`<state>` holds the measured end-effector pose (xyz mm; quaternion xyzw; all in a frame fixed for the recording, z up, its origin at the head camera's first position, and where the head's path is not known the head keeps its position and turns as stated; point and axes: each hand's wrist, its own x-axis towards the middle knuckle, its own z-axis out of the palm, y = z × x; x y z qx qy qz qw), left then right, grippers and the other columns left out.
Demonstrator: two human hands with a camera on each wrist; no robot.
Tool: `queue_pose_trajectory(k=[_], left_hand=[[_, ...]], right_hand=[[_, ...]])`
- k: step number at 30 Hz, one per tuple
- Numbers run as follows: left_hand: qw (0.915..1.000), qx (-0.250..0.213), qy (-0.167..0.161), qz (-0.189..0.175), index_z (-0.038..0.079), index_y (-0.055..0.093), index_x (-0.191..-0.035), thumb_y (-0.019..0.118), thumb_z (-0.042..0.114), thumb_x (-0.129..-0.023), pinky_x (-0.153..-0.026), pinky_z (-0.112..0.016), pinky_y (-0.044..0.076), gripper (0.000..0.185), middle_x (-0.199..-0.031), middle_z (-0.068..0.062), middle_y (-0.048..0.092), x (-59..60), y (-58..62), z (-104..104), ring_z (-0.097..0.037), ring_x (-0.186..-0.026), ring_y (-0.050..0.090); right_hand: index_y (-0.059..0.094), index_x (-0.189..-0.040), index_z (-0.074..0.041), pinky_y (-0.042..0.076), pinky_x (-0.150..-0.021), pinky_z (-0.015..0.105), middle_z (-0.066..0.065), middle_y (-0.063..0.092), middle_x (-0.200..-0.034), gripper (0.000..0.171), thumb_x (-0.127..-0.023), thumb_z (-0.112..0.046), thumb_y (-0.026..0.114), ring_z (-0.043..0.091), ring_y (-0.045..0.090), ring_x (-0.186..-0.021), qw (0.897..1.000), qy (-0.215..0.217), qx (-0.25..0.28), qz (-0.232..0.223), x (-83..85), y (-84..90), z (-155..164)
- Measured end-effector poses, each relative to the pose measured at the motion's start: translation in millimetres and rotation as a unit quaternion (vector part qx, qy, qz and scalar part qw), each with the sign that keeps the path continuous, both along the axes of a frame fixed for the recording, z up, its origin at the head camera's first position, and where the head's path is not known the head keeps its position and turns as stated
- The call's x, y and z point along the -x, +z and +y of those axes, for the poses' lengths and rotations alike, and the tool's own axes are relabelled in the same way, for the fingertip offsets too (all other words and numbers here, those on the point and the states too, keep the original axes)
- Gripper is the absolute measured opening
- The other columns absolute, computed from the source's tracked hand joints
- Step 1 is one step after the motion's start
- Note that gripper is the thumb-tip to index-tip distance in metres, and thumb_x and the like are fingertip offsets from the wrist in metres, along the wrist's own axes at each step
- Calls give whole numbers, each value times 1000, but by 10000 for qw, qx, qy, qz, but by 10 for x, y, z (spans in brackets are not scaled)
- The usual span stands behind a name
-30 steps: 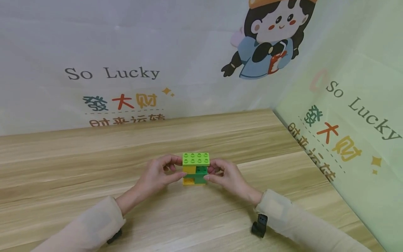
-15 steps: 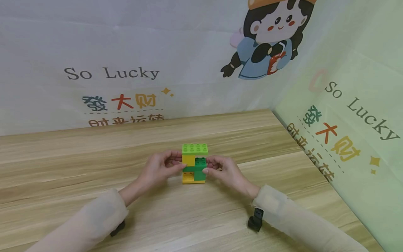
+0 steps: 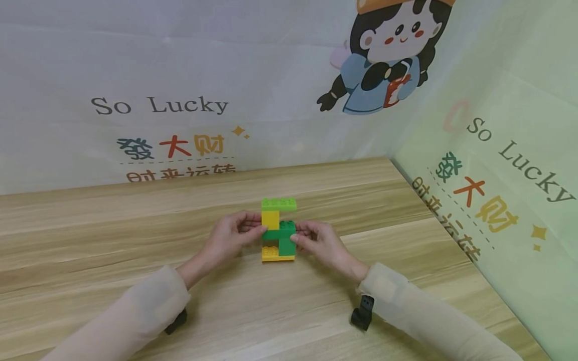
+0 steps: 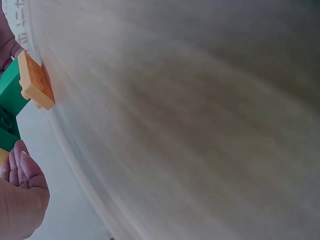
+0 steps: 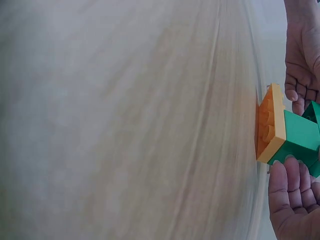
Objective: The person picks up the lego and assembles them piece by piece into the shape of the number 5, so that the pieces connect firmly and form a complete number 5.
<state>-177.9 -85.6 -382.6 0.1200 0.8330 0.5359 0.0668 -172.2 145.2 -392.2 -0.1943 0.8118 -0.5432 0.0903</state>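
Observation:
A small stack of toy building bricks stands between both hands in the head view. Its top is a lime green plate [image 3: 278,204], over a yellow brick [image 3: 270,220] on the left. Green bricks [image 3: 287,245] fill the middle, above a thin orange-yellow base plate [image 3: 271,255]. My left hand [image 3: 232,236] pinches the stack's left side, thumb at the front by the yellow brick. On the other side my right hand [image 3: 322,244] grips the green brick with thumb and fingers. In the right wrist view the base plate's hollow underside [image 5: 267,122] shows, tilted close over the table.
The wood-grain table [image 3: 113,240] stretches out around the hands. A white printed backdrop [image 3: 271,75] rises behind it, and a second printed sheet [image 3: 510,150] borders the right edge. Black wrist cameras [image 3: 363,313] hang under the sleeves.
The stack has tipped back, its top moving away, so more of its front shows and less of the lime plate's upper face. Both hands have moved slightly forward with it.

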Motion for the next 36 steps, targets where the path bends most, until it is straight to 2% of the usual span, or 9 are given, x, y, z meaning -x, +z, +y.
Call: queue_pose_trajectory(k=[4, 8, 13, 23, 31, 36], left_hand=[[9998, 16, 147, -120, 0, 60, -114, 67, 23, -88, -78, -28, 53, 36, -109, -14, 65, 21, -4, 7, -20, -93, 63], [9995, 56, 265, -167, 1, 61, -115, 66, 25, -88, -78, -28, 53, 37, -109, -13, 66, 41, -5, 26, -20, -93, 63], [9993, 89, 340, -100, 0, 61, -115, 65, 25, -89, -77, -28, 53, 36, -109, -14, 66, 59, -14, 41, -20, -92, 63], [9983, 72, 541, -218, -1, 61, -118, 63, 24, -91, -78, -29, 53, 36, -112, -16, 65, 86, -46, 80, -22, -95, 63], [9977, 282, 622, -16, -2, 61, -119, 61, 23, -92, -76, -30, 53, 37, -114, -17, 66, 85, -29, 104, -23, -96, 64], [9965, 505, 664, 41, -1, 61, -121, 60, 23, -93, -77, -31, 53, 37, -116, -16, 65, 96, -36, 111, -22, -97, 63]], right_hand=[[58, -115, 11, 56, -66, 30, 19, 65, -90, 29, -93, -8, 57, 15, 62, -75, 10000, 6, 62, 14, 19, -3, -10], [58, -115, 12, 56, -66, 31, 21, 65, -90, 29, -93, -7, 57, 23, 64, -76, 10000, -52, 81, 12, 37, -8, -22], [59, -114, 11, 56, -65, 32, 22, 67, -93, 28, -94, -8, 56, 28, 65, -77, 9999, -142, -12, 62, 54, -5, -45], [62, -109, 10, 55, -62, 30, 20, 67, -87, 25, -94, -9, 55, 20, 63, -69, 9996, -283, -64, -4, 61, 15, -77], [65, -101, 10, 55, -60, 31, 18, 64, -79, 22, -95, -9, 54, 14, 59, -62, 9994, -334, -54, -34, 81, 14, -94], [64, -100, 10, 55, -60, 31, 12, 61, -75, 22, -95, -8, 53, 12, 57, -60, 9991, -393, -5, -184, 110, 15, -110]])
